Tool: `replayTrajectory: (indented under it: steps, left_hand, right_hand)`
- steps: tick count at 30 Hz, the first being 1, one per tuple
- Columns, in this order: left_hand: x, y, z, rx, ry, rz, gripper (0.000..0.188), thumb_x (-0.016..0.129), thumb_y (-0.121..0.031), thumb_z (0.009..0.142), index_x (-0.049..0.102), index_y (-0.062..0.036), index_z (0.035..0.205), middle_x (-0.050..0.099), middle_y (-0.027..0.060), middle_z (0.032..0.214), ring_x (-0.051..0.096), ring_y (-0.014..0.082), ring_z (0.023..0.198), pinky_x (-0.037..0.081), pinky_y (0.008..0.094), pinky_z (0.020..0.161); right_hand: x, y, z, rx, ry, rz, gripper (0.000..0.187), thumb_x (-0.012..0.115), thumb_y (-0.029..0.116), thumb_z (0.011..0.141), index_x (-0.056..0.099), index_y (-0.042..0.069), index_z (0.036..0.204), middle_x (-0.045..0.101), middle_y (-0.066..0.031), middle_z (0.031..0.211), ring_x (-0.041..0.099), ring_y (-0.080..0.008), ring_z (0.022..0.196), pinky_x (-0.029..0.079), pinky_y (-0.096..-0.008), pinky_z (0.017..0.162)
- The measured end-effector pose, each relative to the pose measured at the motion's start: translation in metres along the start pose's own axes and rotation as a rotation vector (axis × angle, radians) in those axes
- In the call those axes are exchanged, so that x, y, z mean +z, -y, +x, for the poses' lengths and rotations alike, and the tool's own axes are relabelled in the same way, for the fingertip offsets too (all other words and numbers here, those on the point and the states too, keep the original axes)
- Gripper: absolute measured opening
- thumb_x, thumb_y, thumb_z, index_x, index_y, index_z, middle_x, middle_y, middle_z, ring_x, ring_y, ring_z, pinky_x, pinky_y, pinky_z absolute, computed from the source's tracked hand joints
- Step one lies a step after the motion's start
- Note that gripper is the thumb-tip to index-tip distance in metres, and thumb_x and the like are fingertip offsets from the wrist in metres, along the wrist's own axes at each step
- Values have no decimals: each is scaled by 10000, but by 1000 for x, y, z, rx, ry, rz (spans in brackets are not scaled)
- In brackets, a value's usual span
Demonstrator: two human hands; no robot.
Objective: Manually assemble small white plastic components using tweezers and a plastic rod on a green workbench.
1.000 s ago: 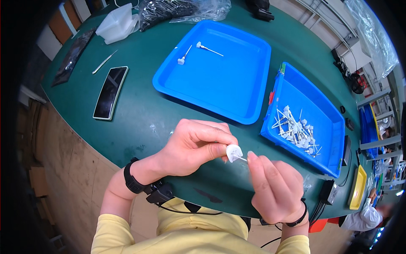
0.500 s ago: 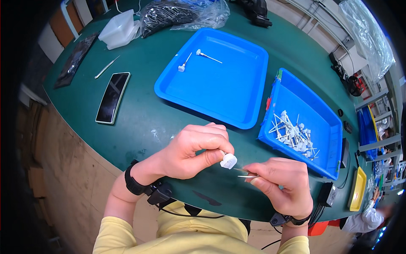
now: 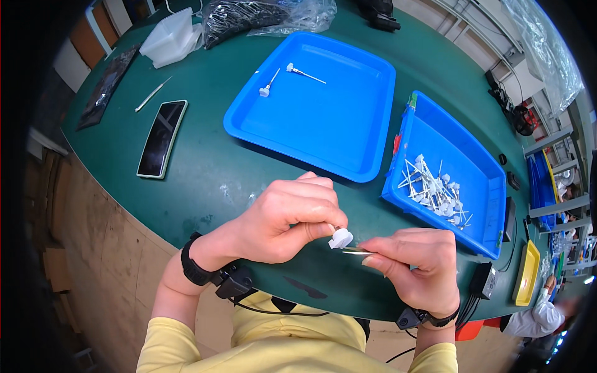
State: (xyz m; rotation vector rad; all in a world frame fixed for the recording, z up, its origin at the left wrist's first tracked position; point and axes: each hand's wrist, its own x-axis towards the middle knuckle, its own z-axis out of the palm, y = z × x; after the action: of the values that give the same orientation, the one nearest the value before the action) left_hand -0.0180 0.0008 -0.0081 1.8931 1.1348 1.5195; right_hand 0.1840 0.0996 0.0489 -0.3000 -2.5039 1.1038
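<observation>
Green table (image 3: pixel 205 168), scuffed beige floor (image 3: pixel 118 242); pale metal bars (image 3: pixel 558 209), bright lights (image 3: pixel 559 341) at right.

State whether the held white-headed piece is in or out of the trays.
Out: the left hand holds the white-headed piece above the green table.

- The square tray (image 3: pixel 317 124) was smooth, glossy plastic.
- Right of the tray, the bin (image 3: pixel 457 140) was smooth plastic.
- Below the tray, the white part (image 3: pixel 341 239) looked like smooth plastic; the slim tool (image 3: pixel 356 252), shiny metal.
- Left of the tray, the phone (image 3: pixel 163 138) had a glossy, glasslike face.
- Beyond the tray, the bag (image 3: pixel 239 23) was crinkled, shiny film.
</observation>
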Motion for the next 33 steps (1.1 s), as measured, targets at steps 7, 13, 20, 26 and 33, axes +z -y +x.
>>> replayTrajectory:
  steps: [7, 13, 20, 26, 33]
  left_hand:
    - [1, 2, 0, 2, -14, -2, 92, 641, 60, 782, 652, -6, 845, 553, 64, 669, 480, 227, 622, 390, 334, 651]
    - [2, 2, 0, -17, -22, -26, 103, 638, 72, 776, 658, 2, 848, 559, 67, 662, 485, 228, 617, 396, 334, 653]
    - [4, 2, -1, -151, 3, -134, 82, 609, 49, 834, 661, 16, 887, 593, 73, 710, 505, 179, 634, 413, 306, 616]
    - [9, 0, -5, -530, -83, -691, 221, 631, -162, 920, 651, 58, 924, 611, 63, 751, 493, 100, 635, 388, 242, 558]
    - [7, -1, -7, -574, -106, -804, 226, 637, -168, 917, 659, 54, 956, 601, 66, 731, 491, 100, 631, 379, 236, 552]
  right_hand:
    - [0, 0, 1, 52, 7, -5, 169, 740, -28, 698, 698, 6, 858, 598, -115, 614, 587, -260, 540, 447, -319, 491]
    - [-1, -2, 2, 13, 9, -25, 185, 735, -45, 687, 698, 10, 859, 615, -114, 629, 613, -262, 564, 468, -313, 504]
    - [5, -7, 0, -95, -83, -118, 209, 752, -10, 635, 719, 23, 839, 645, -102, 635, 558, -214, 487, 431, -277, 475]
    - [11, -8, 3, -598, -249, -770, 286, 634, 4, 641, 671, -105, 902, 620, -135, 716, 533, -160, 565, 356, -240, 442]
    - [18, -5, 1, -719, -261, -1120, 229, 608, -17, 707, 688, -89, 909, 646, -117, 741, 530, -143, 604, 309, -210, 471]
